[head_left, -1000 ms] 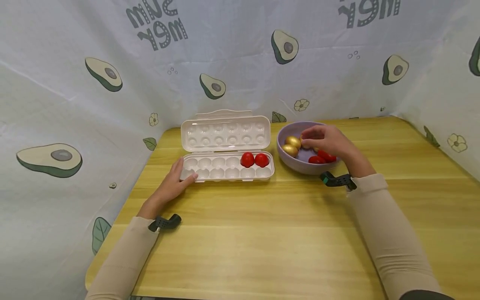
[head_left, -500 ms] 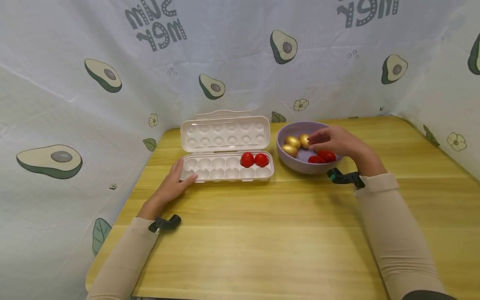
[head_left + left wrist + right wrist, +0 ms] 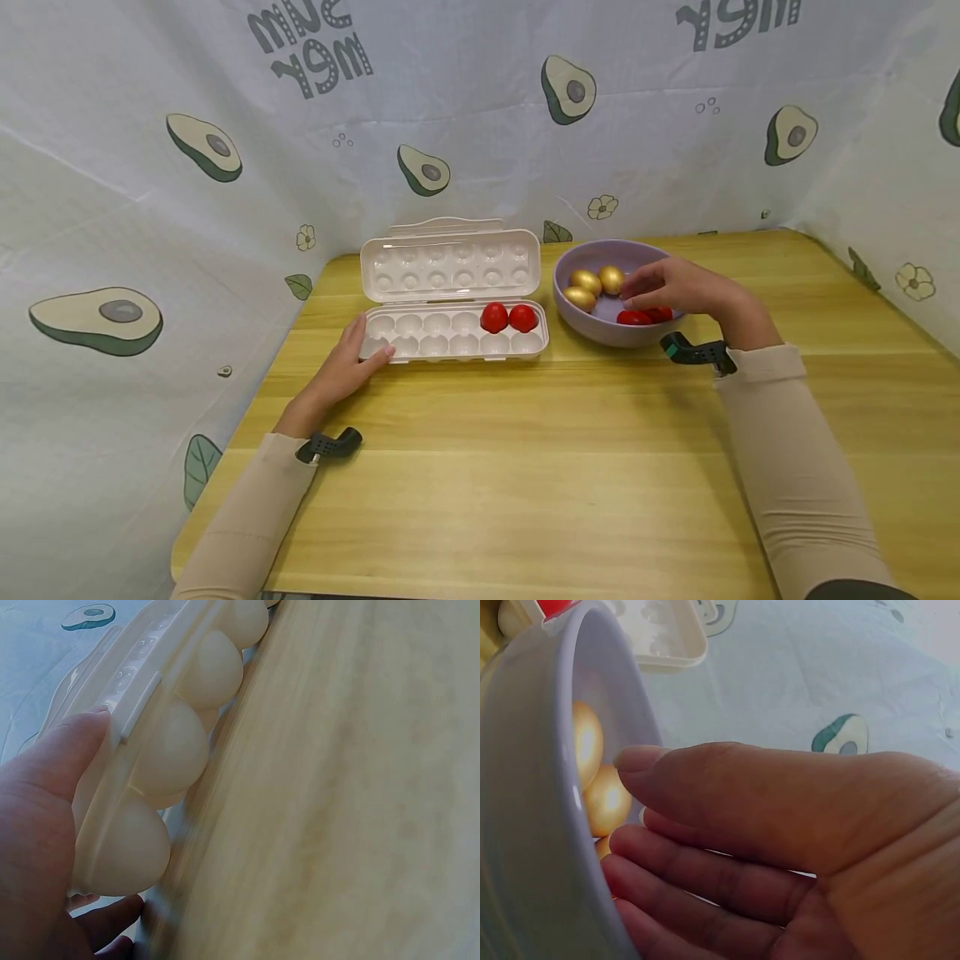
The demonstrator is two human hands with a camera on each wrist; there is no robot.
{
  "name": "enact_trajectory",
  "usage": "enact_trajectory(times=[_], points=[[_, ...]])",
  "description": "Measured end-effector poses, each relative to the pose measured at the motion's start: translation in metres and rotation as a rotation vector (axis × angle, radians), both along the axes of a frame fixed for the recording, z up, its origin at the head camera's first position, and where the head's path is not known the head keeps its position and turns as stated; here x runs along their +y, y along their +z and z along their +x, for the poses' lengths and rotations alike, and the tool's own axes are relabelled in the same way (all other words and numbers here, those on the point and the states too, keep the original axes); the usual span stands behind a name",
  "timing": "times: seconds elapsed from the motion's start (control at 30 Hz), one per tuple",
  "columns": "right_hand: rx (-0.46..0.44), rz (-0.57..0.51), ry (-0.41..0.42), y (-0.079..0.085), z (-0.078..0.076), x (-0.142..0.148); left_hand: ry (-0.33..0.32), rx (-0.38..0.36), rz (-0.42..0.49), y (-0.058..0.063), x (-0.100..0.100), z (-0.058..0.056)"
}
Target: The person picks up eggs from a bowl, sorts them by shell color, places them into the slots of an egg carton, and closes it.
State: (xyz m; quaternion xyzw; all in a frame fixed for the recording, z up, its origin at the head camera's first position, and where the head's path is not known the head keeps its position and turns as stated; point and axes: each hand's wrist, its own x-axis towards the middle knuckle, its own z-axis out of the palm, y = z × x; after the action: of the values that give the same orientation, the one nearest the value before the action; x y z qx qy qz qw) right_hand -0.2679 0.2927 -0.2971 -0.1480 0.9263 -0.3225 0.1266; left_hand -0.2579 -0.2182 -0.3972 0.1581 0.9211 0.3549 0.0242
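My left hand (image 3: 339, 367) grips the left end of a white egg box (image 3: 435, 324), its lid standing open behind it. In the left wrist view the thumb (image 3: 64, 754) lies over the rim and fingers bend around the end below. Two red eggs (image 3: 494, 317) sit side by side in the back row, at the right. Over the right side of a purple bowl (image 3: 611, 333) reaches my right hand (image 3: 684, 292), fingers slightly bent, nothing seen between thumb and fingers. Gold eggs (image 3: 607, 801) lie left of its fingertips; red eggs (image 3: 633, 317) are below, partly hidden by the hand.
The bowl stands just right of the egg box on a wooden table (image 3: 480, 483). A white curtain (image 3: 480, 100) printed with avocados rises behind the table and at both sides. Dark camera mounts (image 3: 330, 445) are strapped to both wrists.
My right hand has shifted right within the bowl, from the gold eggs to above the red ones, uncovering a third gold egg. My left hand stays on the egg box.
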Motion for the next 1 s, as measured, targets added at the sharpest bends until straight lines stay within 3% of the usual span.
enact_trajectory(times=[0.5, 0.7, 1.0], points=[[-0.056, -0.007, 0.026, -0.002, -0.002, 0.005, 0.003, 0.002, -0.002, 0.0, 0.0, 0.0], [-0.031, 0.047, 0.02, -0.004, -0.004, 0.001, 0.005, 0.0, 0.005, 0.0, 0.0, 0.0], [0.03, 0.1, 0.092, -0.009, -0.006, -0.008, 0.005, -0.004, 0.002, 0.001, 0.001, 0.0]])
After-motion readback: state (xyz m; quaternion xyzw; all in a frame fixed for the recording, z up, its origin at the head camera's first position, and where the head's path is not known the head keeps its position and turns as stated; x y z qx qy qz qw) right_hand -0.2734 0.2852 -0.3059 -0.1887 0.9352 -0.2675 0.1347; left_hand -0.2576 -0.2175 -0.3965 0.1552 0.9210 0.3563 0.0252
